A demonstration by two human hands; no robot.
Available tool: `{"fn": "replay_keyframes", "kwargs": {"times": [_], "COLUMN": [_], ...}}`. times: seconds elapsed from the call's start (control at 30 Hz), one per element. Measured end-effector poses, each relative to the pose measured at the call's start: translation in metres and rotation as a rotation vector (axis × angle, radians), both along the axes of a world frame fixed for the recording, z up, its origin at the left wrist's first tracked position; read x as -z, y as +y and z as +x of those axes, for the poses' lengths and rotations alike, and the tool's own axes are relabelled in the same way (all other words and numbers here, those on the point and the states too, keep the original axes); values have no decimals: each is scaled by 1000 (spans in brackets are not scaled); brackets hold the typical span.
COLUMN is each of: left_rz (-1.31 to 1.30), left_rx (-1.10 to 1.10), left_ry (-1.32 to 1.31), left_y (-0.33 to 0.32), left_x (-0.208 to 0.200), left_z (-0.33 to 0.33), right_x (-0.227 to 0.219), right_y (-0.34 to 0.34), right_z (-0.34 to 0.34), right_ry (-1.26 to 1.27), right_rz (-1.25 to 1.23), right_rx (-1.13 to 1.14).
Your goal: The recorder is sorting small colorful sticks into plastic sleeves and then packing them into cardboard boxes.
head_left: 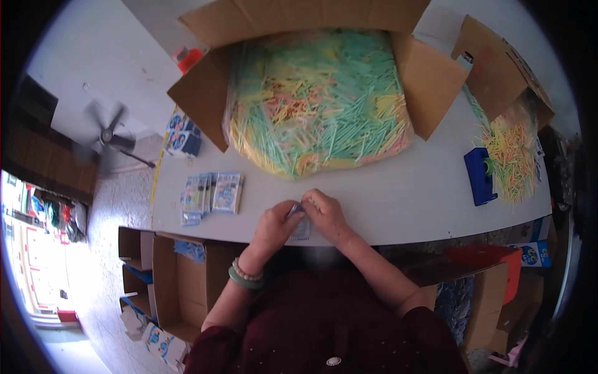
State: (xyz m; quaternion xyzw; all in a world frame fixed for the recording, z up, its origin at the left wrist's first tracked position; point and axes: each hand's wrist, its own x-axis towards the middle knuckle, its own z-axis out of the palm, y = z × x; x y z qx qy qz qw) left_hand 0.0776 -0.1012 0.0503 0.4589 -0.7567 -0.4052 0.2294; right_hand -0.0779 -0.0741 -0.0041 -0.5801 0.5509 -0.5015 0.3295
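Close together near the table's front edge, my left hand (274, 225) and my right hand (326, 218) pinch the top of a small clear plastic packet (301, 232). Its lower end hangs below my fingers; whatever lies between the fingertips is too small to make out. On my left wrist are a beaded bracelet and a green bangle. To the left of my hands lies an overlapping row of small printed packets (227, 193). Beyond them, a large clear bag of thin pastel sticks (324, 118) in green, yellow and pink fills an open cardboard box (430, 84).
A blue tape dispenser (478, 177) stands at the right beside a pile of loose sticks (514, 156). Blue and white printed boxes (184, 135) sit at the back left. Open cartons (187, 290) stand below the table's front edge. A fan (108, 135) is off to the left.
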Motion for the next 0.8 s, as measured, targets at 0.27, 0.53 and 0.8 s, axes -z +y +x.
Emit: {"fn": "replay_keyframes", "kwargs": {"times": [0.27, 0.53, 0.8], "left_rz": [354, 457, -109], "left_rx": [-75, -114, -127], "left_ry": [272, 566, 315], "left_y": [-8, 16, 22], "left_x": [4, -1, 10], "left_z": [-5, 17, 32], "right_x": [-12, -49, -72], "right_y": [8, 26, 18], "right_z": [-14, -17, 3], "right_ry": [58, -723, -780], "right_rz": [-55, 78, -5], "right_rx": [-20, -68, -29]}}
